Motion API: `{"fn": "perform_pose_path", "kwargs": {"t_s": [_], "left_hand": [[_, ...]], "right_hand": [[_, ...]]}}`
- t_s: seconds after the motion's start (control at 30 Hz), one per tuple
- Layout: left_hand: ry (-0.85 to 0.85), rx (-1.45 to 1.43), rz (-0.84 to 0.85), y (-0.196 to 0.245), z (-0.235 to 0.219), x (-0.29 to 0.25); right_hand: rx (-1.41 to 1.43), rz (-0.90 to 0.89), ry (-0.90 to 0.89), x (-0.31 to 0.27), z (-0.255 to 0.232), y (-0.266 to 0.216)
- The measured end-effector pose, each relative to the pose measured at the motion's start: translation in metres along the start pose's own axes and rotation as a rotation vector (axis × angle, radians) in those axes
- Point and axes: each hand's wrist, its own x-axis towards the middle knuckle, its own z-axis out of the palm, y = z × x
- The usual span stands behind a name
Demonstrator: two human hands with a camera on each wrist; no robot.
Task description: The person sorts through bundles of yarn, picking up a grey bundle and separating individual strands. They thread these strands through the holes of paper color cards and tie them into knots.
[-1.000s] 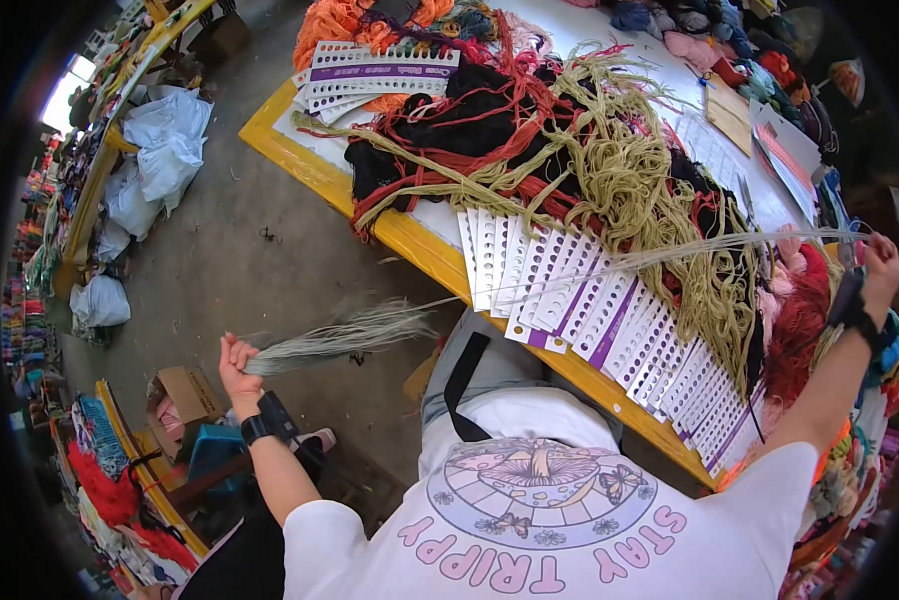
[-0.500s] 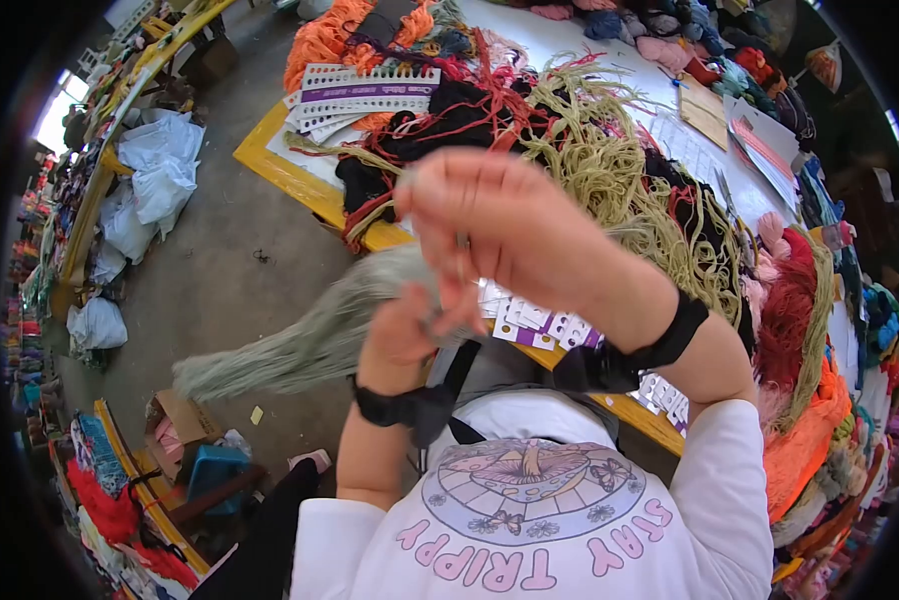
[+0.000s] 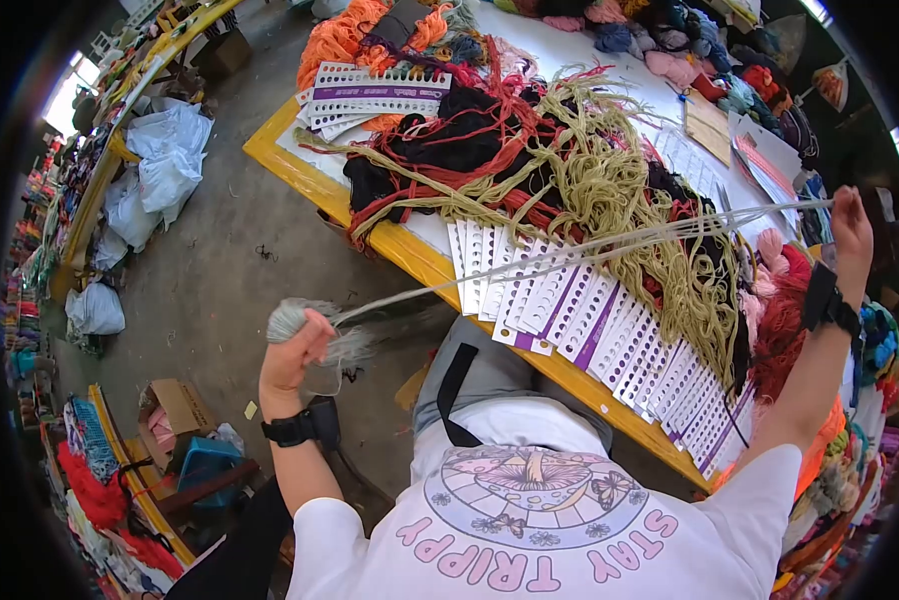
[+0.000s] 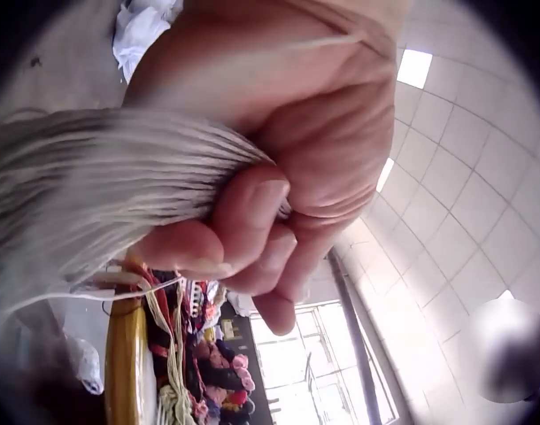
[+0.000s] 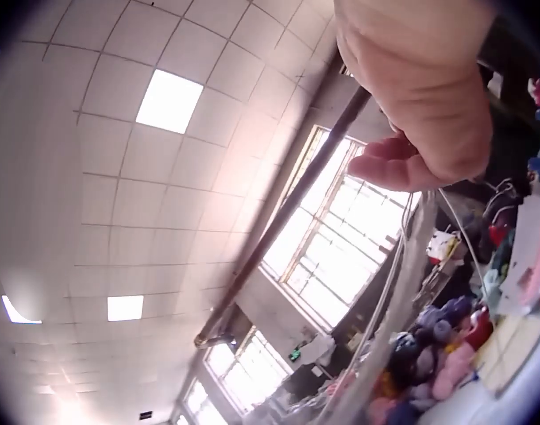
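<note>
A bundle of pale grey thread [image 3: 288,320] is gripped in my left hand [image 3: 298,360], out over the floor beside the table. In the left wrist view, curled fingers [image 4: 252,208] close round the thread bundle [image 4: 102,177], which fans out to the left. Far to the right, my right hand [image 3: 852,235] pinches the other end of several drawn-out strands [image 3: 570,248]. These run taut between both hands, above the table. Seen from the right wrist, the strands [image 5: 403,292] hang down from the bent fingers of the right hand [image 5: 429,115].
White punched thread cards [image 3: 610,335] fan along the yellow table edge [image 3: 410,255]. Behind them lie heaps of olive thread [image 3: 620,190], with black and red yarn among it. Scissors [image 3: 725,198] lie near the heap. White plastic bags [image 3: 170,150] stand off to the left.
The hands came together in front of the table half a second ago and have since spread apart again. The long loose tail of thread is now gathered into a shorter looped bundle at the left hand.
</note>
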Motion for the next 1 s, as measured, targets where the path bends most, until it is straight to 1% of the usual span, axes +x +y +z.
{"fn": "perform_pose_path", "kwargs": {"t_s": [0.03,0.1,0.13,0.2,0.23,0.3,0.4,0.43,0.47,0.53,0.57,0.6,0.63,0.67,0.7,0.73,0.77,0.8,0.83,0.87,0.93,1.0], "left_hand": [[0.086,0.001,0.023,-0.001,-0.005,0.002],[0.258,0.022,0.077,-0.001,-0.013,0.005],[0.376,0.012,0.101,-0.004,-0.022,0.009],[0.615,-0.011,0.149,-0.016,-0.054,0.017],[0.687,-0.072,0.177,-0.020,-0.073,0.018],[0.832,-0.193,0.232,-0.024,-0.114,0.018],[1.091,-0.237,0.258,-0.026,-0.156,0.008],[1.140,-0.252,0.297,-0.029,-0.167,0.006],[1.098,-0.205,0.261,-0.026,-0.163,0.004],[1.011,-0.112,0.196,-0.009,-0.135,0.004],[0.950,-0.043,0.168,-0.002,-0.107,0.011],[0.786,0.038,0.116,0.009,-0.061,0.011],[0.625,0.120,0.064,0.022,-0.012,0.010],[0.561,0.198,0.022,0.031,0.025,0.013],[0.379,0.211,0.063,0.033,0.045,0.018],[0.249,0.221,0.133,0.035,0.064,0.022],[0.195,0.228,0.168,0.036,0.081,0.026],[0.143,0.162,0.157,0.038,0.095,0.028],[0.134,0.129,0.165,0.038,0.105,0.030],[0.125,0.096,0.172,0.038,0.112,0.031],[0.131,0.040,0.221,0.042,0.118,0.032],[0.166,0.014,0.242,0.044,0.112,0.033]], "right_hand": [[-0.040,-0.037,0.046,-0.007,-0.015,-0.002],[0.267,0.055,0.143,-0.006,-0.049,-0.011],[0.291,0.036,0.156,0.003,-0.083,-0.021],[0.337,-0.003,0.180,0.020,-0.144,-0.037],[0.323,-0.043,0.234,0.022,-0.161,-0.045],[0.240,-0.124,0.332,0.016,-0.177,-0.066],[0.059,-0.247,0.455,0.008,-0.179,-0.096],[0.002,-0.276,0.474,0.008,-0.176,-0.102],[-0.048,-0.300,0.479,0.009,-0.168,-0.106],[-0.108,-0.307,0.419,0.012,-0.139,-0.097],[-0.120,-0.285,0.343,0.013,-0.115,-0.081],[-0.132,-0.225,0.243,0.011,-0.079,-0.049],[-0.185,-0.130,0.098,-0.003,-0.022,0.000],[-0.122,0.089,-0.315,-0.030,0.061,0.065],[-0.961,-0.325,-0.294,-0.080,0.153,0.141],[-0.798,-0.130,-0.279,-0.109,0.201,0.196],[-0.496,0.173,-0.422,-0.134,0.250,0.228],[-0.237,0.501,-0.473,-0.159,0.299,0.260],[-0.245,0.569,-0.516,-0.180,0.328,0.288],[-0.206,0.682,-0.544,-0.194,0.344,0.317],[-0.195,0.863,-0.546,-0.219,0.369,0.335],[-0.128,1.085,-0.793,-0.209,0.359,0.330]]}}
